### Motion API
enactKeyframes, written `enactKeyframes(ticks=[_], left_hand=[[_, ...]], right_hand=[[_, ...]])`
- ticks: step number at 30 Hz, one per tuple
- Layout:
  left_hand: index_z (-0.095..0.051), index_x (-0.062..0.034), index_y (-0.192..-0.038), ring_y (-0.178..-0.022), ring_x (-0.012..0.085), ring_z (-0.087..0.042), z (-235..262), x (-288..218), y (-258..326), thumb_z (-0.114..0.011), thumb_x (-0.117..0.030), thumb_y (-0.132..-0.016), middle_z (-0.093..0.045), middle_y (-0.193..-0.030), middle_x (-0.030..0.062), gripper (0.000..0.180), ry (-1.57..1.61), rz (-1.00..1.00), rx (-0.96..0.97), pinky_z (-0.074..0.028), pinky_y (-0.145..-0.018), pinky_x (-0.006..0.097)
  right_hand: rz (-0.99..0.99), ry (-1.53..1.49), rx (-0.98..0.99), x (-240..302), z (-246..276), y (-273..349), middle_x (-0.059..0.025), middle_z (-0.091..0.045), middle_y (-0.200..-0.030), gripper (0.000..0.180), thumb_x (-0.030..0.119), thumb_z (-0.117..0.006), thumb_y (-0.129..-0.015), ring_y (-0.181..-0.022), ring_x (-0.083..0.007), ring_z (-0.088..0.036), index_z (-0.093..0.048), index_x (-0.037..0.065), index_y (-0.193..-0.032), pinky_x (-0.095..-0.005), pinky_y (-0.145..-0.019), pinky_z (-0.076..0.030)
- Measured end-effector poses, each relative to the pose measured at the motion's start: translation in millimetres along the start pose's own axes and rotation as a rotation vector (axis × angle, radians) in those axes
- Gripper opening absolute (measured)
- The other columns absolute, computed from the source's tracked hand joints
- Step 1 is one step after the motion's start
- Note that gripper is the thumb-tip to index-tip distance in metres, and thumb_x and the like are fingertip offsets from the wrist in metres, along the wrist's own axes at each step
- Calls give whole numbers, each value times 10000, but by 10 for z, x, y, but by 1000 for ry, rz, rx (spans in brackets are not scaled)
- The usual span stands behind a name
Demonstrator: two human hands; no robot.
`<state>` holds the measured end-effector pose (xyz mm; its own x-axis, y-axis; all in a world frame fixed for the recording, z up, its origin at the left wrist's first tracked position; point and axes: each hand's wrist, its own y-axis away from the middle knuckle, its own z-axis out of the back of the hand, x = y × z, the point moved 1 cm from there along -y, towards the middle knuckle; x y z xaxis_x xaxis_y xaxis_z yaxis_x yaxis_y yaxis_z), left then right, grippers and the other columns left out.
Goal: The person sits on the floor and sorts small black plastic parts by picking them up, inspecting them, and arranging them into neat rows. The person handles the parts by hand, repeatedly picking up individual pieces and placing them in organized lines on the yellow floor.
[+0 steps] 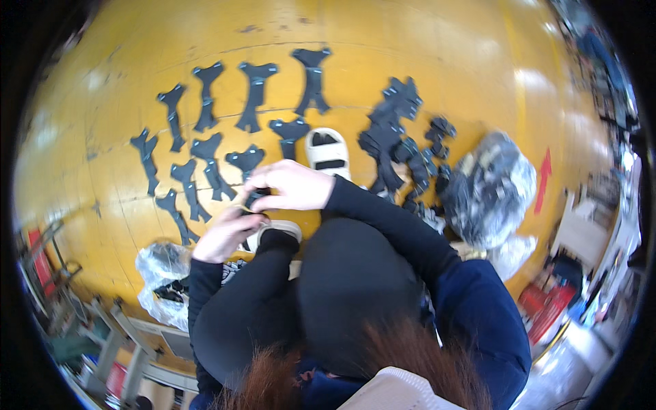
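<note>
My left hand [227,234] and my right hand [292,186] meet in front of my knees, fingers closed around a small dark piece [257,199]. Fingers cover most of it, and its kind cannot be made out. Beyond them, several black Y-shaped pieces, seemingly fabric, lie flat in rows on the yellow floor; a black piece [245,160] lies just past my right hand, and another black piece [312,82] lies farthest off. To the right is a heap of similar black pieces [385,133].
A clear plastic bag of dark items [488,188] stands at the right. Another clear bag [162,277] lies at the left. My feet wear white slippers, one slipper [328,152] reaching toward the rows. Metal frames [126,342] stand lower left; a red arrow [543,180] marks the floor.
</note>
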<state>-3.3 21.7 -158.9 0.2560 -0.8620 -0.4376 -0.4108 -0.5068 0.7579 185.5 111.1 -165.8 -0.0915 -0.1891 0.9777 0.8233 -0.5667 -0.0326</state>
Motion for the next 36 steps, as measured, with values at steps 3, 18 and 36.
enactKeyframes(ticks=[3,18,36], left_hand=[[-532,64,-1135,-1071,230,-572,-42,-132,318,-535,-255,-925,-597,-1119,166,382,193,-158,18,-433,-971,349],[-324,-59,-1417,-1296,243,-359,-259,-646,1417,-391,-412,-975,-355,-1435,137,569,-412,-544,-446,-239,-1093,360],[-475,-10,-1300,-1179,200,-483,-1259,-649,1474,-438,-177,-971,-552,-1225,121,371,-1058,-255,-256,-311,-1046,318]], right_hand=[[80,-149,-234,193,10,165,-137,-653,-875,268,221,-685,-781,-802,-282,-637,-649,45,-981,-344,-726,-487],[-889,301,-890,-1188,609,3763,-190,-666,-927,351,266,-742,-715,-909,-298,-647,-677,55,-988,-371,-790,-495],[-971,830,-445,-1634,-252,4237,-114,-547,-1054,485,64,-688,-645,-1073,-295,-505,-567,102,-1114,-396,-940,-398]])
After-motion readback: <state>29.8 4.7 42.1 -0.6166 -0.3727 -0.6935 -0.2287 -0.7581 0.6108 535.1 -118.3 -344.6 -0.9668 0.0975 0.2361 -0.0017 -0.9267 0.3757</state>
